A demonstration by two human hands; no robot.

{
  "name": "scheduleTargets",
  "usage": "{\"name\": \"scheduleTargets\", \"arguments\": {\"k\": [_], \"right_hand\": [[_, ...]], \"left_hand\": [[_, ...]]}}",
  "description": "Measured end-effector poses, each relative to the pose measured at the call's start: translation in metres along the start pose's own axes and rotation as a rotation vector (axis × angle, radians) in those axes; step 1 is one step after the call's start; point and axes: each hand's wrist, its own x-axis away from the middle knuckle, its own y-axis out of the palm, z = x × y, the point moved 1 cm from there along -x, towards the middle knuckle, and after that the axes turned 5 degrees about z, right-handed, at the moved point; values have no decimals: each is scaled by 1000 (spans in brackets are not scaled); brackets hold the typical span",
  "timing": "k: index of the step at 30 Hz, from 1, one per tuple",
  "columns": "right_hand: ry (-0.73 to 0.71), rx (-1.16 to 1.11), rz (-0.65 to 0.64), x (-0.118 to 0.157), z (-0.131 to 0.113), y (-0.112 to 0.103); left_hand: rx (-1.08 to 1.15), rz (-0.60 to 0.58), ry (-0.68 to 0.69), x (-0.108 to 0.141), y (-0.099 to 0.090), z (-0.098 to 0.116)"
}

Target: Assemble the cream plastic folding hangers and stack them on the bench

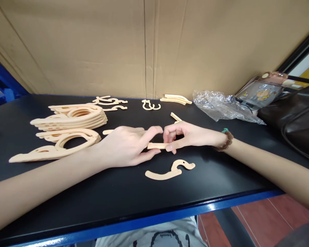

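Observation:
A short beige plastic hanger piece (157, 146) lies level just above the table, pinched between thumb and fingers of my right hand (179, 135). My left hand (130, 145) is at the piece's other end. Its thumb and forefinger are spread below and above that end, and its other fingers are hidden. Behind the left hand, the end of another beige strip (108, 132) sticks out. In front of both hands, a curved beige arm joined to a hook-shaped part (163, 175) lies flat. A narrow beige piece (176, 117) shows just behind my right hand.
Stacked beige hanger parts (69, 118) fill the left side. Along the back lie loose arms (109, 100), small hooks (150, 105) and curved strips (176, 98). Crumpled clear plastic (221, 106) and a dark bag (293, 113) occupy the right. A cardboard wall (92, 44) stands behind the black table (92, 202).

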Motion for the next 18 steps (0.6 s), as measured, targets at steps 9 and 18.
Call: {"name": "scheduleTargets", "arguments": {"k": [9,18], "right_hand": [[-59,196,268,-5,6,6],[-131,458,382,-6,9,7]], "left_hand": [[85,-64,-131,-3,9,-14],[-137,69,-296,0,6,-16]]}}
